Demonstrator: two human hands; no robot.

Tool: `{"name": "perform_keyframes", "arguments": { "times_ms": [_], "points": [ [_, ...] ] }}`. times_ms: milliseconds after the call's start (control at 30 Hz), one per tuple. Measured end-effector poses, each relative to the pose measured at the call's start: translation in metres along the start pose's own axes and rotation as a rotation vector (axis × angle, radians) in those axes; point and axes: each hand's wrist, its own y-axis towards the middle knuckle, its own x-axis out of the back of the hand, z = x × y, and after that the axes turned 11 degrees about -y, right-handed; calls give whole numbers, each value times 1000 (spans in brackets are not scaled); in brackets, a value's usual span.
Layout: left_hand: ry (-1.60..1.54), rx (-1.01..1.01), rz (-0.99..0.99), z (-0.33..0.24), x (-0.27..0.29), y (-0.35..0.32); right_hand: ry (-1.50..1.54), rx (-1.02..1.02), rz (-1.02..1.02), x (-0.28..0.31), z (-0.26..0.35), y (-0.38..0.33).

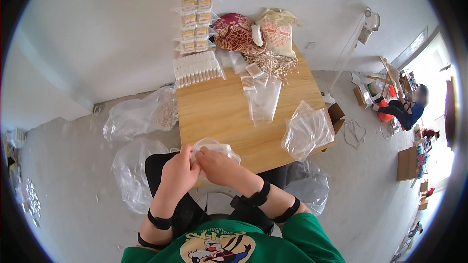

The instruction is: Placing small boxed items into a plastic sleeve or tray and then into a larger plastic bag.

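At the near left edge of the table (229, 112), my left hand (178, 169) and my right hand (214, 163) meet with fingers closed on a crumpled clear plastic bag (214, 145). Part of the bag bulges out past my right knuckles; whether anything is inside, I cannot tell. Beyond it, small bundles of cotton swabs (254, 71) rest beside a loose heap of swabs (273, 63). Flat clear bags (263, 102) lie just in front of those bundles. A looser pile of clear plastic bags (307, 129) sits at the table's right corner.
A row of swab packs (199, 69) fills the far left corner, with tall stacked packs (196, 17) behind. A patterned red cloth bundle (236, 31) and a cream sack (276, 31) stand at the back. Large plastic sacks (134, 173) lie on the floor. Another person (409, 109) sits far right.
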Motion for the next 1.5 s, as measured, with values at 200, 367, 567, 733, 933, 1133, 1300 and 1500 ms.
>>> {"name": "perform_keyframes", "arguments": {
  "times_ms": [200, 367, 567, 733, 933, 1133, 1300, 1500],
  "points": [
    [172, 21, -50, -15, 8, 7, 668, 41, 22, 88, -38, -18],
    [202, -5, 5, -10, 0, 23, 538, -461, -479, 62, -199, 58],
    [211, -5, 77, -9, 6, 33, -124, -740, -504, 19, -306, 129],
    [193, 58, 111, -12, 8, 32, -291, -891, -398, 13, -290, 158],
    [190, -21, 51, -2, 4, 30, 72, -771, -328, 8, -267, 126],
    [157, -99, -50, 7, -5, 29, 1077, -422, -571, 11, -206, 35],
    [201, -31, -57, -6, -6, 26, 1283, -286, -731, 97, -49, -66],
    [141, -458, -344, -18, -2, 12, 1448, -308, 65, 67, -7, -90]
  ]
}}
